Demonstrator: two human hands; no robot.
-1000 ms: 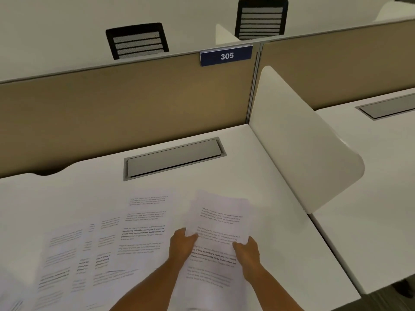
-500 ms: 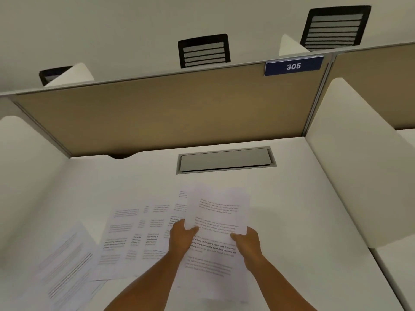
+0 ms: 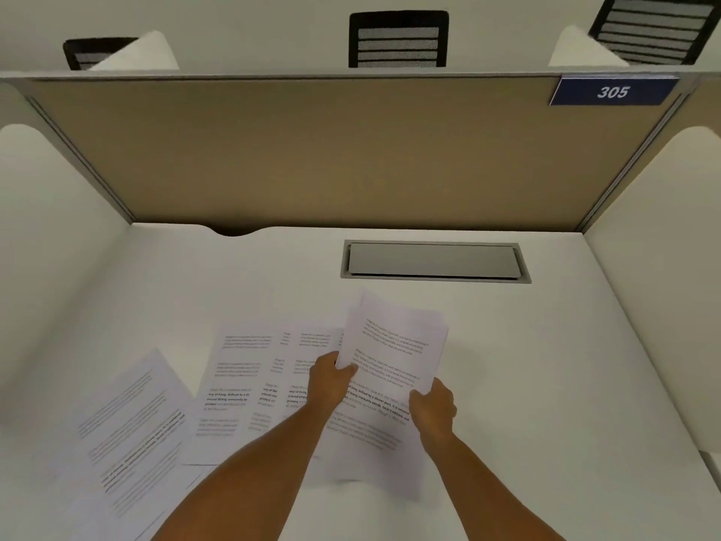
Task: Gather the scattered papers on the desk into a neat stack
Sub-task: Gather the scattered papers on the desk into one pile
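Observation:
A small bundle of printed sheets (image 3: 394, 345) is lifted off the white desk (image 3: 546, 365), tilted a little to the right. My left hand (image 3: 329, 378) pinches its left edge and my right hand (image 3: 433, 410) grips its right edge. Left of the bundle, several overlapping printed sheets (image 3: 249, 384) lie flat on the desk. One more printed sheet (image 3: 128, 435) lies askew at the lower left, partly under the others' corner.
A grey cable hatch (image 3: 435, 261) is set into the desk behind the papers. White side dividers (image 3: 47, 267) and a tan back panel (image 3: 343, 158) with a blue "305" sign (image 3: 612, 91) enclose the desk. Chair backs (image 3: 398, 39) show beyond.
The view has swung left, bringing the left divider and the far-left sheet into sight. The held bundle has risen and tilted right, its top edge closer to the hatch.

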